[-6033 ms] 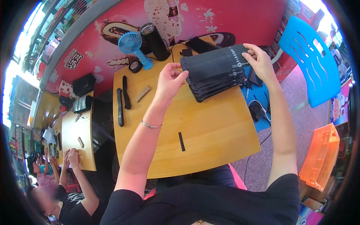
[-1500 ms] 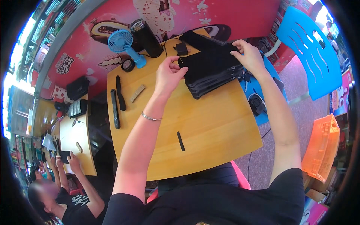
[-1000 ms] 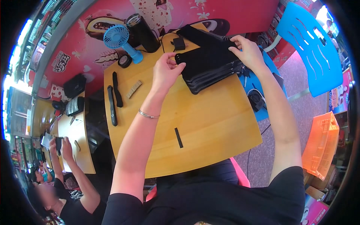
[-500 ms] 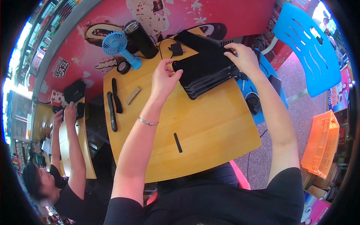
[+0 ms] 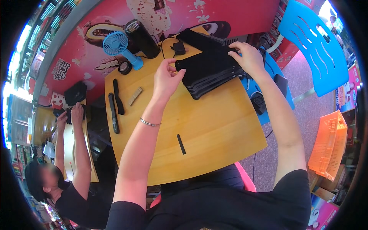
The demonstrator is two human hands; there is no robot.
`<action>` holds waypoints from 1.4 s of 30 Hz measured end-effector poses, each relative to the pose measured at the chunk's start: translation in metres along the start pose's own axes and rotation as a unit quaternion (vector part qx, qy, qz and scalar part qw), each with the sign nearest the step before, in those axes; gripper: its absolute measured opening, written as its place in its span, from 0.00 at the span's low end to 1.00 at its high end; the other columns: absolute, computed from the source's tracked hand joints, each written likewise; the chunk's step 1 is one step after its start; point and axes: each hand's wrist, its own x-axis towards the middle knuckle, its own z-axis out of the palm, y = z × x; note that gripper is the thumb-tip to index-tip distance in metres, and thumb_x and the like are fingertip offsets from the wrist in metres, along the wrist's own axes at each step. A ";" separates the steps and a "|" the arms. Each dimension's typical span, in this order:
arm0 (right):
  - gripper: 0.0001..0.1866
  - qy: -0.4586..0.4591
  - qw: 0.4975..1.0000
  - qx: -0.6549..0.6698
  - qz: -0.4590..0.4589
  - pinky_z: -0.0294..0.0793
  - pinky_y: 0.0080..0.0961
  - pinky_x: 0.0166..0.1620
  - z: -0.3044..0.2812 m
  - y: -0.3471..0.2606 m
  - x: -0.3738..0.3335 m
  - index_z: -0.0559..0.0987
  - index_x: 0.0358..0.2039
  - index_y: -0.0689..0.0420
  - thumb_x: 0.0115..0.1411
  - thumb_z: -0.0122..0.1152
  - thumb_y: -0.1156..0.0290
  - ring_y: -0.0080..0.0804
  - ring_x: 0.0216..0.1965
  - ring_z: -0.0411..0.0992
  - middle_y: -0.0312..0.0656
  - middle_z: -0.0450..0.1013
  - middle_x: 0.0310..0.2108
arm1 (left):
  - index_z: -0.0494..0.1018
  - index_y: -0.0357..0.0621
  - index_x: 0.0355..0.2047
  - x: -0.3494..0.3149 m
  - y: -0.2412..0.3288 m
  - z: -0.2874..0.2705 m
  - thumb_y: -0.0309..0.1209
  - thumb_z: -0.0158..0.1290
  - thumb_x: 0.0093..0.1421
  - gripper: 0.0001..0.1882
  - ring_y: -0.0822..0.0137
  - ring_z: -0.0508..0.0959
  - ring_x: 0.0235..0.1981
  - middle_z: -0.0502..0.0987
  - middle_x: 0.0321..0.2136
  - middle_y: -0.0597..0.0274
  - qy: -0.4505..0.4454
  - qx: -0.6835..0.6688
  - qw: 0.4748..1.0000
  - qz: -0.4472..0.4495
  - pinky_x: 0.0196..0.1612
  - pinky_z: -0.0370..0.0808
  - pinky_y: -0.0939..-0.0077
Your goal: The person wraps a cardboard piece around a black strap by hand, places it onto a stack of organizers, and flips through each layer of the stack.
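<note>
A stack of flat black pieces with rounded corners (image 5: pixel 209 73) lies at the far right of the wooden table (image 5: pixel 214 126). My left hand (image 5: pixel 168 78) is at the stack's left corner, its fingers curled and closed on the edge of the top piece. At the far right corner my right hand (image 5: pixel 247 57) pinches the same piece between thumb and fingers. The fingertips are partly hidden against the black material. A short black strip (image 5: pixel 181 144) lies alone nearer to me.
Around the back stand a blue handheld fan (image 5: pixel 115 43), a black bottle (image 5: pixel 142 38) and a black plug adapter (image 5: pixel 179 48). Two black straps (image 5: pixel 118 96) and a tan block (image 5: pixel 135 96) lie left. A blue chair (image 5: pixel 314 46) and orange crate (image 5: pixel 327 145) stand right; a co-worker (image 5: pixel 73 191) works left.
My hands keep their places on the stack, with hardly any motion. The view has shifted slightly. At left, the co-worker's head has turned and their hands have moved a little.
</note>
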 end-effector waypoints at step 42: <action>0.08 -0.015 0.938 0.325 0.118 0.72 0.19 0.31 0.047 -0.057 -0.179 0.79 0.40 0.62 0.63 0.59 0.71 0.19 0.28 0.73 0.35 0.76 0.28 | 0.79 0.40 0.27 -0.277 0.175 -0.092 0.29 0.52 0.58 0.07 0.77 0.78 0.25 0.81 0.38 0.71 0.097 0.103 0.696 0.704 0.29 0.78 0.84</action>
